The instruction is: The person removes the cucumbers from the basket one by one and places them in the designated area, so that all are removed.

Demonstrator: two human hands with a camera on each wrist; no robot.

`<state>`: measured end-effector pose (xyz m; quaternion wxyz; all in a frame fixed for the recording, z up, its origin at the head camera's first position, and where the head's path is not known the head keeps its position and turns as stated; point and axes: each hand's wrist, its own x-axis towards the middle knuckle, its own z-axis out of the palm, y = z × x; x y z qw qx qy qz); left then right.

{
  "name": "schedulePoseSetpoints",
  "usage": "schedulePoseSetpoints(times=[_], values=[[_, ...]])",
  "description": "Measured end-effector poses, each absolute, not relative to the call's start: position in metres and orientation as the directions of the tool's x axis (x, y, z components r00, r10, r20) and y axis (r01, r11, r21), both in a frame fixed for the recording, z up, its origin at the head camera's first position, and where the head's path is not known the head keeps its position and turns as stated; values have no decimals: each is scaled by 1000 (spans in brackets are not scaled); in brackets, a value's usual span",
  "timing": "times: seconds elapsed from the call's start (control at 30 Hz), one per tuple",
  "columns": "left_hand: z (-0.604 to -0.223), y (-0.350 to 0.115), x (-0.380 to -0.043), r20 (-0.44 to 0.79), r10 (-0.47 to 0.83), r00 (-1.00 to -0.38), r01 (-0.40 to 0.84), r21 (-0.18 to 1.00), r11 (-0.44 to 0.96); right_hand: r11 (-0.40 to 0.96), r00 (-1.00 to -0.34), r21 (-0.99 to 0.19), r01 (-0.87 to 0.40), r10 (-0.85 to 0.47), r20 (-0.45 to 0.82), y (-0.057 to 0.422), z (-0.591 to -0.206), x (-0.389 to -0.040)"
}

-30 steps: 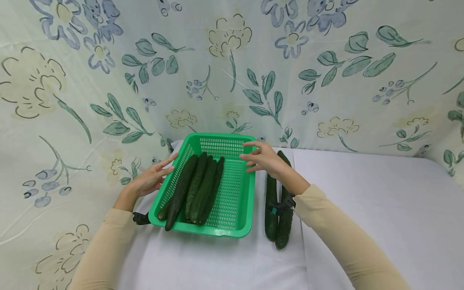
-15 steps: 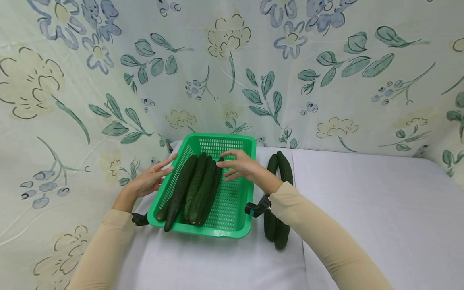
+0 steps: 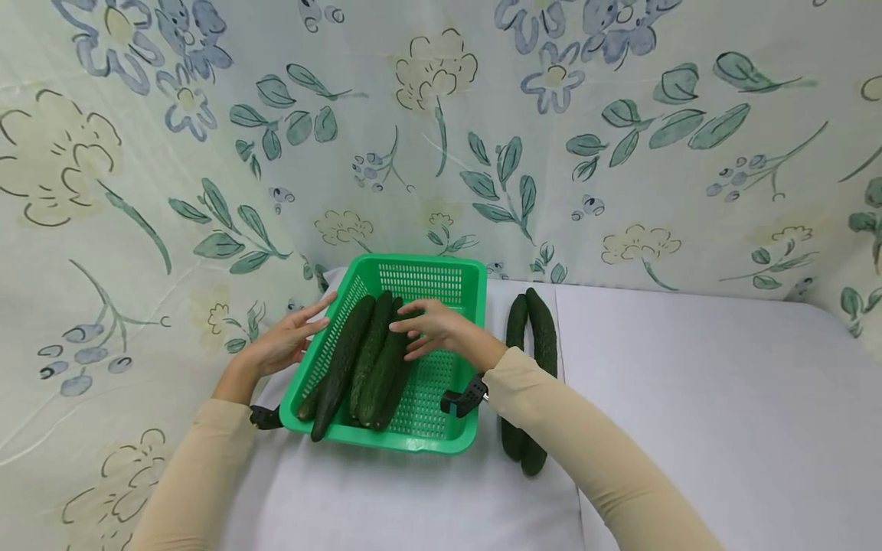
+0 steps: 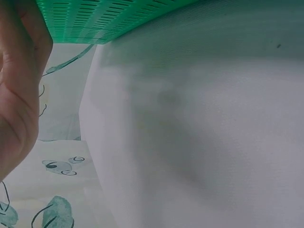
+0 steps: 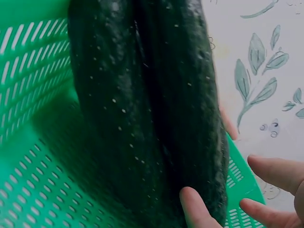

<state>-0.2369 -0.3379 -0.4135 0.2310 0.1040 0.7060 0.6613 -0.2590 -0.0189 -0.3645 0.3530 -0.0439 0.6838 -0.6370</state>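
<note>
Reaching farther left, right fingers (image 5: 195,207) over cucumbers (image 3: 384,373), green basket (image 3: 413,442) unmoved

Left hand (image 3: 281,344) at green basket (image 3: 432,392), right hand (image 3: 441,329) over cucumbers (image 3: 370,356) inside.

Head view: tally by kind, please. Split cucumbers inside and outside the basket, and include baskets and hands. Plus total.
Green basket: 1
Cucumbers inside: at least 5 (they overlap, so more may be hidden)
Cucumbers outside: 2
Hands: 2 (left hand, right hand)
Total: at least 10
</note>
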Motion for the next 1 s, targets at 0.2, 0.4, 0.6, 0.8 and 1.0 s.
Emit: schedulePoseSetpoints(times=[0.2,0.4,0.6,0.8,1.0], values=[[-415,-339,-237,-194,446,-874,-157,980,118,198,-738,-890,411,-501,-452,-27,-372,-258],[-415,-339,-237,-192,447,-873,-156,981,116,186,-734,-879,440,-489,-471,-29,-373,-257],[-414,-338,-236,-195,444,-874,-161,980,114,173,-736,-880,442,-491,-466,-32,-374,-257],[-414,-339,-237,-192,438,-878,-150,980,128,173,-744,-881,440,-479,-466,-34,-376,-256],[-414,-339,-237,-188,434,-881,-139,980,141,153,-757,-879,452,-456,-469,-33,-378,-257]])
